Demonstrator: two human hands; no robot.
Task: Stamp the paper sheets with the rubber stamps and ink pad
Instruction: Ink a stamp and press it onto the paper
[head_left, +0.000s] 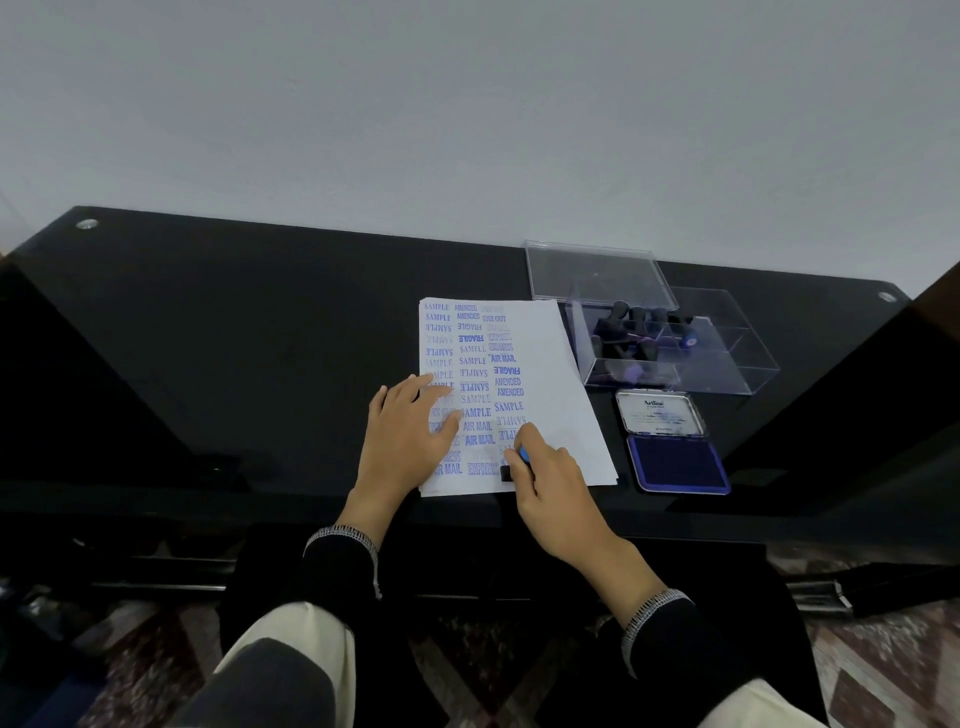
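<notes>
A stack of white paper sheets (550, 374) lies on the black glass table, its top sheet covered with blue stamped words in three columns. My left hand (408, 436) rests flat on the sheet's lower left, fingers spread. My right hand (545, 478) grips a black rubber stamp (511, 467) with a blue top, pressed down on the sheet near its bottom edge. The open blue ink pad (675, 462) sits to the right of the paper, its lid (660, 413) folded back.
A clear plastic box (727, 358) holding several black stamps stands behind the ink pad, with its clear lid (597, 270) lying further back. The black glass table (234, 338) runs up to a grey wall. My knees show below the table's front edge.
</notes>
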